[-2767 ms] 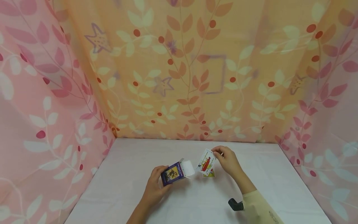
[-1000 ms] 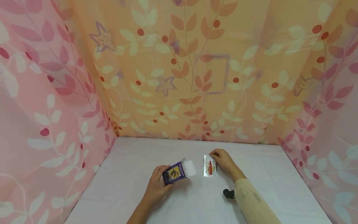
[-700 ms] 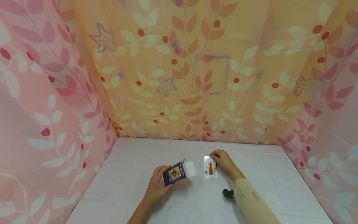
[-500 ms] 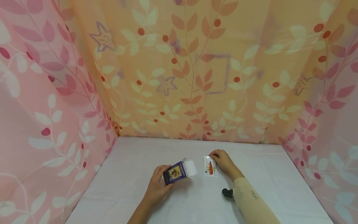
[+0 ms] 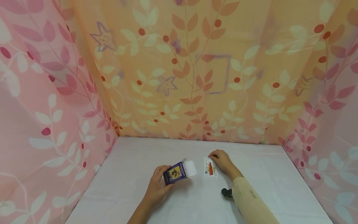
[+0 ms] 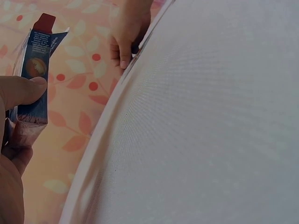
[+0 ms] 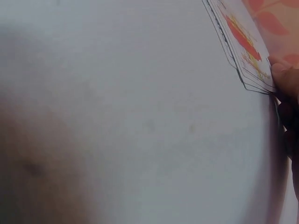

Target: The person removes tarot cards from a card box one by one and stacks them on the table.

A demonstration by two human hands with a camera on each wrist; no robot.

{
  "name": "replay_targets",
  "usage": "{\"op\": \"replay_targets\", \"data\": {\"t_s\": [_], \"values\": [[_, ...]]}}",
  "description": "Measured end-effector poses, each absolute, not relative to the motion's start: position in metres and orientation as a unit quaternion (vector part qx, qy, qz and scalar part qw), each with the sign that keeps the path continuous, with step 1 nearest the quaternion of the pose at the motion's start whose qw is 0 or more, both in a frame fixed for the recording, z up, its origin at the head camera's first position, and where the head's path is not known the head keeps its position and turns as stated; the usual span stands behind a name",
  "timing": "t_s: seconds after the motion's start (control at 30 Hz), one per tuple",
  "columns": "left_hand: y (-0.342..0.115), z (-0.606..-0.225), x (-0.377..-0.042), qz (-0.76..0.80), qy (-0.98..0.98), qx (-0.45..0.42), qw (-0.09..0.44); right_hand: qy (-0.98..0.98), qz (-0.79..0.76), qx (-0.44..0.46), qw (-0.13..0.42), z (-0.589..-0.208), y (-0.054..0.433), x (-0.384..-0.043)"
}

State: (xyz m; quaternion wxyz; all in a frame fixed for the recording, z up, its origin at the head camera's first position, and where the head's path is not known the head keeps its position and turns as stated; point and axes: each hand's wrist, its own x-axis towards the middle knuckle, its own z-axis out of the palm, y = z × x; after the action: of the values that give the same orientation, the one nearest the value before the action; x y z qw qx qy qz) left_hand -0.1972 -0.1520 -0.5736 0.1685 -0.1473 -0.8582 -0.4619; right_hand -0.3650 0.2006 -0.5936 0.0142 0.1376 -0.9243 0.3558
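Note:
My left hand (image 5: 156, 186) grips a dark blue card box (image 5: 174, 174) with a yellow picture on its front, holding it tilted above the table. The box's white end flap (image 5: 190, 169) stands open, pointing right. In the left wrist view the thumb presses on the narrow side of the box (image 6: 36, 63). My right hand (image 5: 223, 160) pinches the far right corner of a white picture card (image 5: 210, 168) with a red figure. That card lies on a small pile; edges of cards beneath show in the right wrist view, where the thumb (image 7: 285, 77) is on the top card's corner.
A white cloth (image 5: 126, 174) covers the table. Behind it hangs a yellow-orange leaf-patterned curtain (image 5: 156, 109), with pink curtains at both sides. A small black device (image 5: 227, 193) sticks out at the right sleeve (image 5: 250, 199).
The right hand has lowered the red-figure card from the air onto the card on the table, then shifted it slightly. The left hand and box have hardly moved.

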Motion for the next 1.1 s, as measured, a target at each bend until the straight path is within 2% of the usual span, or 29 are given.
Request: {"op": "replay_targets", "data": {"t_s": [0.67, 1.1], "values": [[-0.153, -0.574, -0.197, -0.464, -0.856, -0.148, 0.17, -0.936, 0.325, 0.136, 0.013, -0.594, 0.2, -0.363], [-0.153, -0.575, -0.197, -0.466, -0.857, -0.147, 0.164, -0.913, 0.393, 0.112, 0.008, -0.578, 0.195, -0.352]]}}
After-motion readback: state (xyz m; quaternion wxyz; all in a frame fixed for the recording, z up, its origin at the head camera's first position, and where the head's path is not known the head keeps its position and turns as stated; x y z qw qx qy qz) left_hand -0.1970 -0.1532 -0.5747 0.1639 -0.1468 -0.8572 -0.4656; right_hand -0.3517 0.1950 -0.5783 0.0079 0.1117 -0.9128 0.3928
